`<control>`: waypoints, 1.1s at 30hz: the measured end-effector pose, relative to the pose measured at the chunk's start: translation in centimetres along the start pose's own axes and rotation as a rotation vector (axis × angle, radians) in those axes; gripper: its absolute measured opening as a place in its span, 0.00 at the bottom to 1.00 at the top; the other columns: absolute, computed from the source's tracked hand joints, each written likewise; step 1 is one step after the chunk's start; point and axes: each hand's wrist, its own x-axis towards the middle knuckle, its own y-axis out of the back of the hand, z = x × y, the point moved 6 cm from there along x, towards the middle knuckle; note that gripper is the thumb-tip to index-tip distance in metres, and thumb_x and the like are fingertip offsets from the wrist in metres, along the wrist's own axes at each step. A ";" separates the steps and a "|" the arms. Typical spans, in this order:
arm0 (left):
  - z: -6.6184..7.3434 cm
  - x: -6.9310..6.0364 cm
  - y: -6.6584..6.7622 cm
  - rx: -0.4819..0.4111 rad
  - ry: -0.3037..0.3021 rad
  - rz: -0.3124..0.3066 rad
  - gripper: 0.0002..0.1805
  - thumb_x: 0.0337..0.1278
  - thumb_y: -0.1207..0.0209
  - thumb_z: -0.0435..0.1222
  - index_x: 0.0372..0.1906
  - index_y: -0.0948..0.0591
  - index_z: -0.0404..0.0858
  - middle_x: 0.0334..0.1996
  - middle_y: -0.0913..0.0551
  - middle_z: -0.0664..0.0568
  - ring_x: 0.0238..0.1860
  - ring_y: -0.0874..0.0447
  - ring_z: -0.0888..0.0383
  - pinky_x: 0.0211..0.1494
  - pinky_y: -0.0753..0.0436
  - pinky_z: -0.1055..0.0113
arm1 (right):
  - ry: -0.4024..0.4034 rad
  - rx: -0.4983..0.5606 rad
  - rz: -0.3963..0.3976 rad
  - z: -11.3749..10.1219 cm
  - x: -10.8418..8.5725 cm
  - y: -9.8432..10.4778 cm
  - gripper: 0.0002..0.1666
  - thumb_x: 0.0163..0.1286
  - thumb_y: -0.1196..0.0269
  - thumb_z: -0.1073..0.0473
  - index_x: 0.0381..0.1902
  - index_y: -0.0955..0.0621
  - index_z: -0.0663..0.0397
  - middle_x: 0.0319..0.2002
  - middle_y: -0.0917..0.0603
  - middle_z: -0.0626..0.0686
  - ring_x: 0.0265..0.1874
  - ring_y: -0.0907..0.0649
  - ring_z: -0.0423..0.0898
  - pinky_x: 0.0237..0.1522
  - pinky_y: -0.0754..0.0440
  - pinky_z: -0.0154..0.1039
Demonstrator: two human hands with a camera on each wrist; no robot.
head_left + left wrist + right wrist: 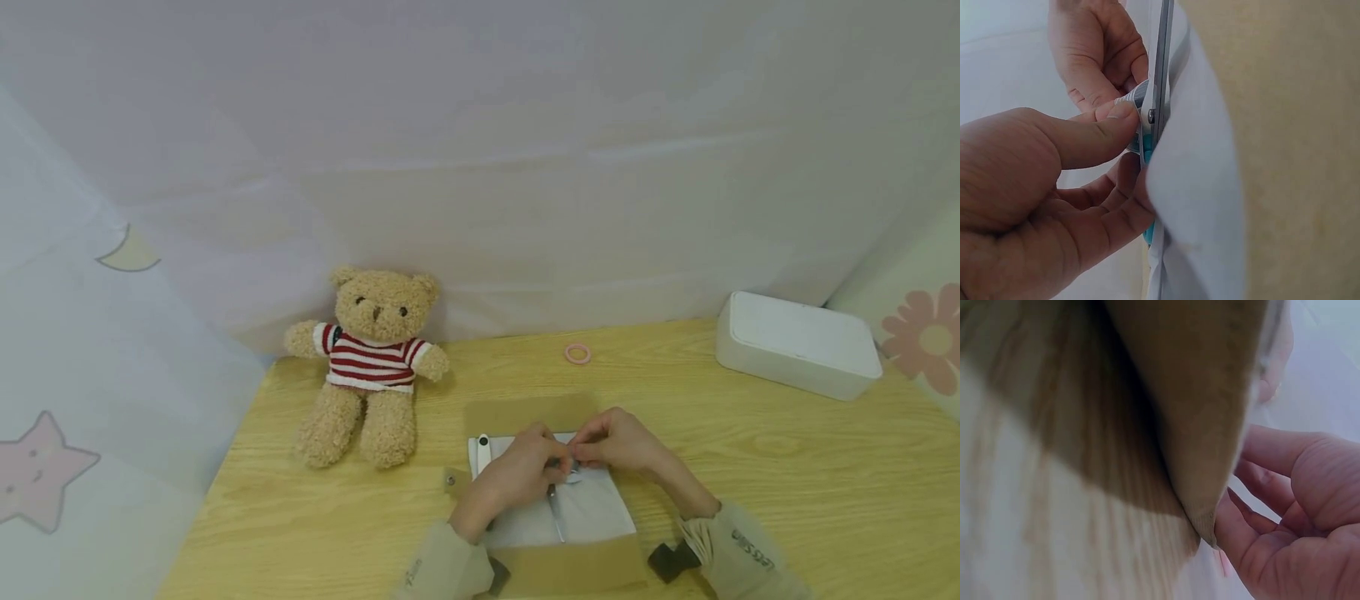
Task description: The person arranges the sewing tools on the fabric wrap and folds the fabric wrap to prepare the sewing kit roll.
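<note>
1. Head view: your left hand (525,468) and right hand (622,443) meet over the white cloth (600,507), fingertips drawn together, mostly covering what lies between them. A metal tool (556,510) lies just on the near side of your left fingers, and a white tool (483,452) just to that hand's left. Well beyond your right hand is a pink ring (577,354). A dropped forearm could drag the brown cloth (573,567) and shift the tools.

2. Left wrist view: your left thumb and fingers pinch a small striped roll (1140,97), perhaps thread. Your right thumb and bent fingers appear to pinch its far side. A riveted metal bar (1161,69) runs right beside your left thumb tip; a loose end could snag there, or uneven pulling could make the roll slip.

3. Right wrist view: your right fingers bend beside the brown cloth's lifted edge, which partly hides them; from here I cannot tell what they pinch. Catching that edge could tip things off the cloth.
</note>
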 end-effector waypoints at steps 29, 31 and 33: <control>-0.1 0.1 0.2 -0.021 0.055 0.036 0.08 0.58 0.38 0.30 0.26 0.22 0.42 0.31 0.29 0.55 0.32 0.35 0.65 0.35 0.31 0.76 | 0.115 -0.036 -0.120 -0.8 -0.3 -0.3 0.07 0.65 0.38 0.66 0.36 0.15 0.67 0.29 0.16 0.57 0.25 0.23 0.39 0.28 0.23 0.30; -0.2 0.1 0.1 -0.024 0.064 0.033 0.07 0.58 0.38 0.30 0.26 0.22 0.42 0.31 0.30 0.55 0.32 0.35 0.64 0.36 0.31 0.76 | 0.118 -0.049 -0.120 -0.8 -0.2 -0.4 0.07 0.65 0.37 0.66 0.36 0.15 0.66 0.28 0.16 0.57 0.24 0.23 0.39 0.28 0.24 0.30; -0.2 0.1 0.0 -0.028 0.068 0.031 0.07 0.59 0.39 0.29 0.27 0.22 0.41 0.31 0.29 0.55 0.32 0.34 0.64 0.36 0.31 0.75 | 0.120 -0.057 -0.119 -0.8 -0.2 -0.4 0.07 0.65 0.37 0.66 0.36 0.15 0.66 0.28 0.16 0.57 0.24 0.23 0.39 0.27 0.24 0.30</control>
